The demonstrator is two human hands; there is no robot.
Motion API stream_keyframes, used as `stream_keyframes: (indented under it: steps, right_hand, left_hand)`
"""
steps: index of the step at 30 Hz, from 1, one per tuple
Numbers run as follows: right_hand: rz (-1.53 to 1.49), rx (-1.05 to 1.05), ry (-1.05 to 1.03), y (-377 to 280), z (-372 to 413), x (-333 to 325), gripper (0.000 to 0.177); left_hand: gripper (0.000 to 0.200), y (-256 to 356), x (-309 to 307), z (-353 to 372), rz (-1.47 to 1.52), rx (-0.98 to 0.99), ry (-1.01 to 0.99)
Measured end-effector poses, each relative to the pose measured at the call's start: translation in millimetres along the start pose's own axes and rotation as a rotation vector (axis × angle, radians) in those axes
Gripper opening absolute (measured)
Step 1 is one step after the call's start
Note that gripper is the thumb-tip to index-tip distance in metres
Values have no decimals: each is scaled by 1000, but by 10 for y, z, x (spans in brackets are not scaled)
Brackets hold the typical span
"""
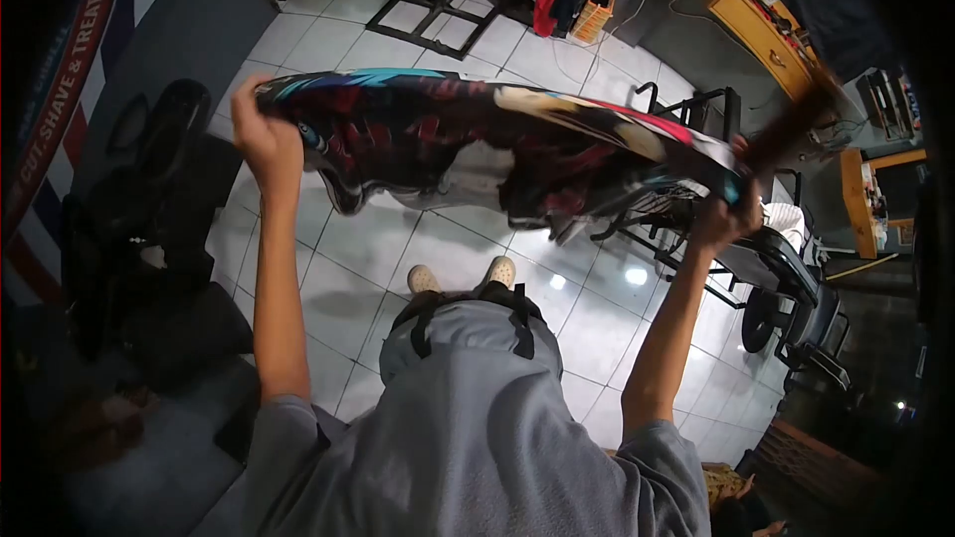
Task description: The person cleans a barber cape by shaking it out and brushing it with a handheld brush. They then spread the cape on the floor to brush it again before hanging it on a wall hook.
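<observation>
Tiled floor (348,278) is being overhung by a patterned cloth (398,129), its ends being clenched in the left hand (267,144) and right hand (724,222). Beside the latter, a blurred brown item (796,124) is being noted; its grip cannot be told. Snagging on the chair (764,264) is possibly being risked by sagging folds, slippage by any shared grip.

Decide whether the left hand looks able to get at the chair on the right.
Probably not: the left hand grips one end of the cloth, on the side away from the chair, and the right hand, holding the other end, lies between.
</observation>
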State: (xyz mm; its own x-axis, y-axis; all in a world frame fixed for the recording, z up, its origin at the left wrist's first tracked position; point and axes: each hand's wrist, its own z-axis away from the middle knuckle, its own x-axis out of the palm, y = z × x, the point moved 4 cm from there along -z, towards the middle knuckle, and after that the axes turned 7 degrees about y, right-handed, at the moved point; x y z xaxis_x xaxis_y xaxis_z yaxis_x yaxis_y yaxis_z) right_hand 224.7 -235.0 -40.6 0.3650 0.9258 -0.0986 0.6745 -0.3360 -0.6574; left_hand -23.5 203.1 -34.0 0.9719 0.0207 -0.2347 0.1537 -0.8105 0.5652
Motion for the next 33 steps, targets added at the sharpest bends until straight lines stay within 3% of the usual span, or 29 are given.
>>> stream_keyframes:
  steps: [2, 3, 5, 6, 7, 8, 9, 10, 12, 14, 15, 16, 18, 19, 22, 26, 27, 28, 29, 31, 32, 33]
  right_hand:
    - [-235, -145, 121, -260, 23, -90, 25]
    - [-125, -122, 104, -130, 175, -186, 23]
    - [155, -137, -11, 245, 704, -312, 21]
    - [215, -66, -107, 398, 1060, -336, 21]
    - [617, 251, -450, 839, 1646, -537, 19]
    - [366, 434, -557, 1092, 2116, -493, 17]
    - [718, 674, -1149, 1489, 2651, -623, 23]
    - [733, 443, -1392, 1581, 3020, -760, 26]
    - [694, 317, -2012, 1629, 3404, -1033, 31]
    - [493, 527, -1674, 1421, 3241, -1037, 32]
    - [647, 670, -1634, 1582, 3264, -1093, 39]
    - [577, 524, -1554, 1926, 3393, -1165, 38]
    - [646, 560, -1347, 1775, 2891, -899, 37]
    - [670, 532, -1232, 1702, 2679, -720, 35]
    - [543, 330, -766, 1361, 1893, -220, 30]
    - [85, 38, -249, 536, 793, 7, 31]
    - [40, 39, -306, 515, 638, -114, 30]
    - [-21, 17, -209, 390, 498, -176, 29]
    - [-87, -15, -114, 159, 414, -168, 29]
    - [-236, -62, 7, 91, 473, -199, 29]
    - [-194, -27, 33, 166, 628, -225, 28]
    - [25, -18, -76, 531, 986, -354, 26]
  left_hand:
    - [29, 104, -213, 281, 68, 101, 65]
    - [25, -267, -209, 687, 103, 146, -185]
    - [43, -154, -201, 1159, 147, 253, -612]
    - [61, -217, -155, 1565, 118, -126, -845]
    - [65, -444, -139, 2076, 167, -215, -947]
    - [57, -830, -264, 2739, 94, -266, -1145]
    - [43, -1150, -479, 3311, -259, -328, -1546]
    - [33, -1327, -679, 3723, -469, -235, -1819]
    - [32, -1850, -1154, 4391, -447, -325, -1833]
    - [31, -1756, -1145, 4165, -452, -210, -1853]
    - [31, -1666, -1179, 3992, -457, -156, -1865]
    - [27, -1646, -1160, 3716, -636, -311, -1627]
    - [27, -1344, -935, 2957, -584, -419, -1225]
    - [28, -1441, -791, 2854, -545, -281, -1138]
    - [26, -1072, -312, 1984, -568, -365, -887]
    - [42, -324, -189, 761, -253, -95, -425]
    - [41, -6, -246, 488, -236, -22, -306]
    - [48, 138, -332, 361, -334, -43, -255]
    - [51, 216, -395, 364, -216, -99, -166]
    - [56, 127, -457, 537, 313, -420, -13]
    - [57, -95, -381, 830, 728, -678, 49]
    - [55, -162, -341, 1099, 303, -355, -214]
